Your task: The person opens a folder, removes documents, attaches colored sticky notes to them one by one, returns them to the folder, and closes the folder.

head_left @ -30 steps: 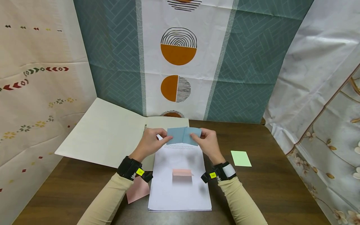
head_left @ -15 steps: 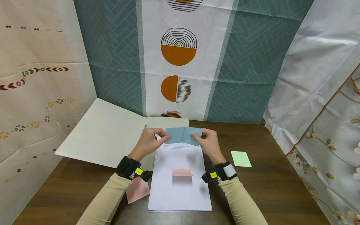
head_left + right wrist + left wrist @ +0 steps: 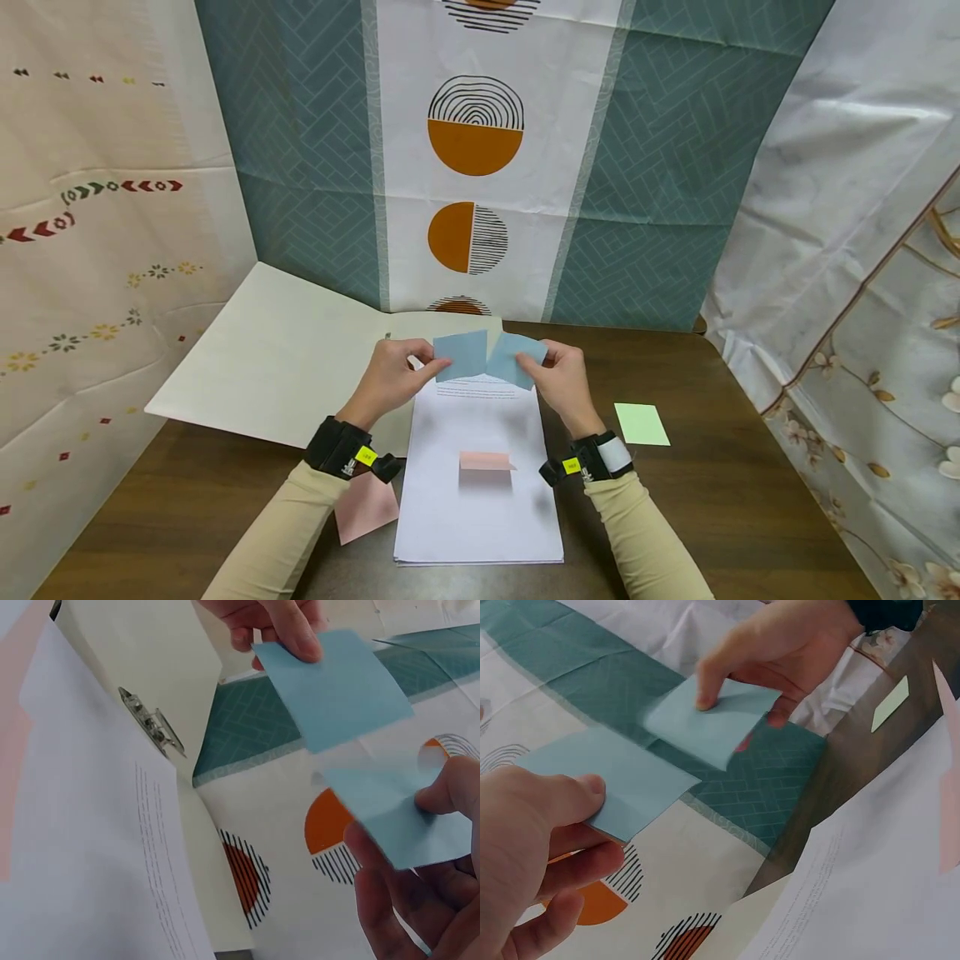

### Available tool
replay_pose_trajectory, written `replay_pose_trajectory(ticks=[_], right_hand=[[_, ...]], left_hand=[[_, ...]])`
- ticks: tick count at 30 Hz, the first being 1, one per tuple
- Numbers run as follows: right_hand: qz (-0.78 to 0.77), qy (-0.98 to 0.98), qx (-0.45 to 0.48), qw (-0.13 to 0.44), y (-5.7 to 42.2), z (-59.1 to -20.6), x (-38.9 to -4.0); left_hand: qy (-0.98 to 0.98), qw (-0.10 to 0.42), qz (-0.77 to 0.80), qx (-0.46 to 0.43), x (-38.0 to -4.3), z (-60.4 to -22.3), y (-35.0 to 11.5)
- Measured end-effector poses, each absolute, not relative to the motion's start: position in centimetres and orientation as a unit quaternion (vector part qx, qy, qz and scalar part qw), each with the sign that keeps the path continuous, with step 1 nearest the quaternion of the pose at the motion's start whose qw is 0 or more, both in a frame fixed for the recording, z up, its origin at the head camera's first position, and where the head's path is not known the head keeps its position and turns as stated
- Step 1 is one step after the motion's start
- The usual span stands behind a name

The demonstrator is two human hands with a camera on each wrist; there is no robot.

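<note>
My left hand [image 3: 393, 375] pinches a blue sticky note [image 3: 463, 354] between thumb and fingers. A second blue sticky note [image 3: 505, 357], tilted, is pinched by my right hand [image 3: 564, 387]. Both are held up over the top of a stack of printed paper [image 3: 480, 517], and a gap shows between them in both wrist views. On the stack's middle is a pink sticky note [image 3: 483, 460], one edge standing up. In the right wrist view, the left hand's note [image 3: 345, 694] and the right hand's note [image 3: 397, 817] look squarish.
An open cream folder [image 3: 300, 367] with a metal clip [image 3: 150, 720] lies under and left of the paper. A pink sticky note [image 3: 367, 508] rests beside the stack at left, partly behind my left wrist. A green sticky note [image 3: 642, 423] lies on the wooden table [image 3: 720, 500] at right.
The two blue notes, earlier meeting along a line, have come apart. My left hand moved slightly left and my right hand slightly right, and the right note tilted.
</note>
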State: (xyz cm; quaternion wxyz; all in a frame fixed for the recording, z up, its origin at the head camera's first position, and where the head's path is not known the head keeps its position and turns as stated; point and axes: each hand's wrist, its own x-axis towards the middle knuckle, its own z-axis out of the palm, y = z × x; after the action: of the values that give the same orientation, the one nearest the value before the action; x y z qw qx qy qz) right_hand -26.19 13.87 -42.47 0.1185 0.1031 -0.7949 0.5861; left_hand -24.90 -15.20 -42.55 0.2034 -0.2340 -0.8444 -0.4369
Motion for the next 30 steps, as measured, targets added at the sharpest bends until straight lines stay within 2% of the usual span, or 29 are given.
replay_pose_trajectory(ticks=[5,16,30], right_hand=[[0.594,-0.79,0.086,0.128,14.8,-42.6,-26.3],[0.596,-0.787,0.095,0.131,15.0,-42.1,-26.3],[0.599,-0.783,0.102,0.133,15.0,-41.9,-26.3]], left_hand=[[-0.85,0.205,-0.436,-0.212,-25.2,-42.7,-15.6],[-0.855,0.184,-0.429,-0.224,-24.2,-43.3,-15.9],[-0.878,0.188,-0.361,-0.251,-20.7,-44.2,-20.1]])
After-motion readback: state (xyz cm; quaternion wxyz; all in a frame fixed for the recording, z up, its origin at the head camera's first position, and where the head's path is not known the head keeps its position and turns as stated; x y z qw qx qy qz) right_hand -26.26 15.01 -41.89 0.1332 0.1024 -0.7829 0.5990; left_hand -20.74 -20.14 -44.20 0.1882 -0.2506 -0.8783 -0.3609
